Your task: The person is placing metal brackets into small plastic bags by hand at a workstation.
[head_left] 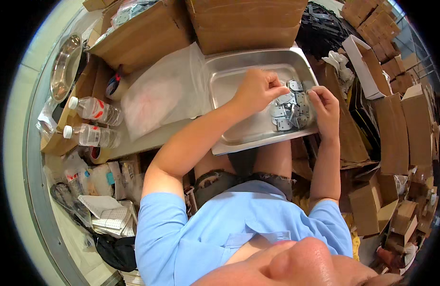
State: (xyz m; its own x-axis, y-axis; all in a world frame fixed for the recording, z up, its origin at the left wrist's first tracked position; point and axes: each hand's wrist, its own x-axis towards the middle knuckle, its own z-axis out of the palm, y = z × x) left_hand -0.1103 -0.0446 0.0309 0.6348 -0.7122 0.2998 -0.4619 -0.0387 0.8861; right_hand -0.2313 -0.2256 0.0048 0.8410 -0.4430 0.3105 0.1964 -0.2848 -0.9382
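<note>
A shallow stainless-steel tray [239,136] lies in front of me, with its near edge over my thighs. Several small grey metal plates with holes [292,112] are heaped in its right part. Above the tray, next to the heap, is my left hand [259,91], thumb and fingers pinched together. My right hand [326,107] is at the tray's right rim, also pinched, its fingertips close to the plates. What either hand holds, if anything, is too small or hidden to make out.
Left of the tray lies a clear plastic bag [158,95]. Farther left are two water bottles [99,110] [93,136] and a round metal dish [66,66]. Large cardboard boxes [246,24] stand behind the tray. Open cartons [392,136] crowd the right side.
</note>
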